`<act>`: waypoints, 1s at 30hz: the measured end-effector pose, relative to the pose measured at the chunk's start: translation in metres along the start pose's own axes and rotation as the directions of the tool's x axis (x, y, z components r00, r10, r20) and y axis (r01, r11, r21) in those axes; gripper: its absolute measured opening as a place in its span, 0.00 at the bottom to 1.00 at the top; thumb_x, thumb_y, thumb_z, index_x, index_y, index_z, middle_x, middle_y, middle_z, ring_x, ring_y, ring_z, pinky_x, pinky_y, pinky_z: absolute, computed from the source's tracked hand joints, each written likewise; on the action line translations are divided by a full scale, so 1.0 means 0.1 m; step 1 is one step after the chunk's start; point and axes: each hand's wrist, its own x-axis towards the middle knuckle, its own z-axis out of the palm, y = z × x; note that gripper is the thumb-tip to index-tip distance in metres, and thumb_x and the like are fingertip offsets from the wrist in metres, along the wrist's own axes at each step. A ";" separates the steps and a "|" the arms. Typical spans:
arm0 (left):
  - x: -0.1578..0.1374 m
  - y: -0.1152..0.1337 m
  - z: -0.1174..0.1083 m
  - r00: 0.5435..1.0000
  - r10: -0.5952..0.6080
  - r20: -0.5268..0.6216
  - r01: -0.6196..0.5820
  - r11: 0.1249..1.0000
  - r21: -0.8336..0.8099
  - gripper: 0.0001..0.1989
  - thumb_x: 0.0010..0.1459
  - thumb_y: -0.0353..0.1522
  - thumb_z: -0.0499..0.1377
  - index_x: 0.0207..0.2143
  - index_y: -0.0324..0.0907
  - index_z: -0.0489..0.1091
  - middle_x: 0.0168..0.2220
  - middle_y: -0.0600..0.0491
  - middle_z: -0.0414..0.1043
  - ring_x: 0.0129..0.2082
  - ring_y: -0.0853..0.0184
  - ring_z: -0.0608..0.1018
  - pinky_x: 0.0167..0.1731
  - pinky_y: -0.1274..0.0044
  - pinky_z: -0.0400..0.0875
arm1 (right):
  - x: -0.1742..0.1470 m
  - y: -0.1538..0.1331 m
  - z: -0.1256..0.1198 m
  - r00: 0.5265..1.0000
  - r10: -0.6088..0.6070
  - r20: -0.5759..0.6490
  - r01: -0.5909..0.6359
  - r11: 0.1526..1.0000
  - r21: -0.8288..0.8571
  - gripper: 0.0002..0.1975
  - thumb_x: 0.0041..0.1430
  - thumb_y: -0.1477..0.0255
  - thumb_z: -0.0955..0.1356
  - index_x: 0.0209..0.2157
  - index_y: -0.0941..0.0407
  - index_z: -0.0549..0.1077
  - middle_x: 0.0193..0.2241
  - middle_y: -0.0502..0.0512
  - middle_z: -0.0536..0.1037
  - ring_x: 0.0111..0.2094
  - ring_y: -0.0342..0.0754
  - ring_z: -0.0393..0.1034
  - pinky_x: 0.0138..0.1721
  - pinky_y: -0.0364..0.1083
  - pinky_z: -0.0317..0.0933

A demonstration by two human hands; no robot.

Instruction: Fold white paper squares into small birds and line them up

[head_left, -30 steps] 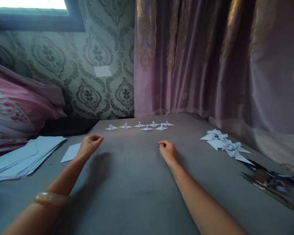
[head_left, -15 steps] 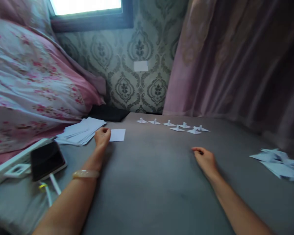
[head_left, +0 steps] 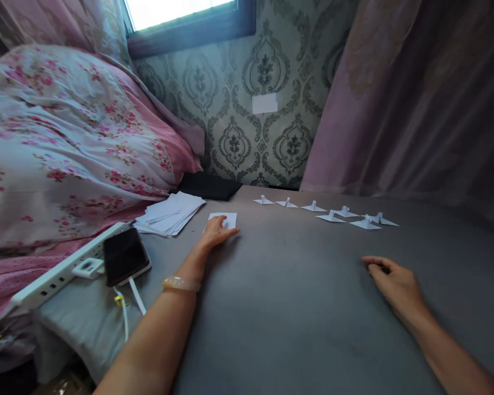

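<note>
Your left hand (head_left: 214, 233), at eleven o'clock, has its fingers wide; the white sheet (head_left: 231, 219) lies partly behind them, toward their twelve o'clock, contact unclear. At two o'clock, your right hand (head_left: 398, 286) curls its fingers narrowly, grip unclear.

seven whole folded papers (head_left: 314, 208), two hands (head_left: 397, 284), one phone (head_left: 124, 257), one power strip (head_left: 56, 278)
</note>
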 end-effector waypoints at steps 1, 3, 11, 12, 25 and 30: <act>0.00 0.02 0.02 1.000 0.002 -0.004 -0.002 0.999 0.036 0.33 0.46 0.47 0.62 0.50 0.35 0.69 0.53 0.38 0.69 0.54 0.51 0.69 0.52 0.69 0.63 | -0.01 -0.01 -0.01 1.000 0.001 0.006 -0.001 1.000 0.002 0.21 0.45 0.63 0.63 0.37 0.57 0.78 0.14 0.49 0.70 0.14 0.45 0.58 0.19 0.44 0.49; 0.00 0.08 0.06 1.000 -0.002 -0.023 0.004 0.994 0.105 0.34 0.46 0.48 0.61 0.49 0.34 0.69 0.53 0.36 0.67 0.55 0.47 0.67 0.53 0.65 0.60 | -0.03 -0.04 -0.01 1.000 0.000 0.003 0.000 1.000 0.012 0.21 0.44 0.63 0.63 0.36 0.57 0.78 0.15 0.49 0.71 0.14 0.45 0.59 0.19 0.44 0.49; -0.02 0.22 0.06 0.997 0.013 -0.078 0.005 0.973 0.231 0.21 0.52 0.40 0.55 0.40 0.33 0.74 0.45 0.34 0.72 0.49 0.46 0.70 0.47 0.65 0.64 | -0.05 -0.13 -0.04 0.999 0.037 0.013 -0.037 0.999 0.009 0.21 0.42 0.62 0.62 0.35 0.57 0.78 0.19 0.51 0.74 0.17 0.46 0.62 0.21 0.45 0.52; -0.02 0.22 0.05 0.997 0.022 -0.077 -0.004 0.973 0.229 0.19 0.53 0.39 0.55 0.39 0.33 0.75 0.44 0.34 0.73 0.49 0.47 0.71 0.46 0.66 0.65 | -0.06 -0.14 -0.04 0.999 0.036 0.013 -0.037 0.999 0.014 0.21 0.42 0.62 0.62 0.35 0.57 0.78 0.19 0.52 0.74 0.17 0.46 0.62 0.21 0.45 0.53; 0.02 0.15 -0.01 0.991 -0.075 -0.111 0.084 0.993 0.086 0.15 0.54 0.37 0.55 0.36 0.38 0.77 0.37 0.38 0.78 0.40 0.53 0.77 0.36 0.72 0.66 | -0.02 -0.05 -0.01 1.000 -0.027 -0.009 0.027 1.000 -0.006 0.20 0.43 0.64 0.62 0.34 0.57 0.79 0.17 0.51 0.73 0.17 0.46 0.61 0.21 0.44 0.52; 0.01 0.07 -0.04 0.991 -0.045 -0.125 0.042 0.999 -0.029 0.09 0.51 0.34 0.58 0.28 0.41 0.77 0.33 0.42 0.78 0.39 0.55 0.77 0.36 0.74 0.64 | -0.04 -0.10 -0.01 0.999 0.020 0.028 -0.020 1.000 0.008 0.21 0.43 0.64 0.62 0.35 0.58 0.79 0.17 0.51 0.73 0.17 0.46 0.61 0.21 0.45 0.52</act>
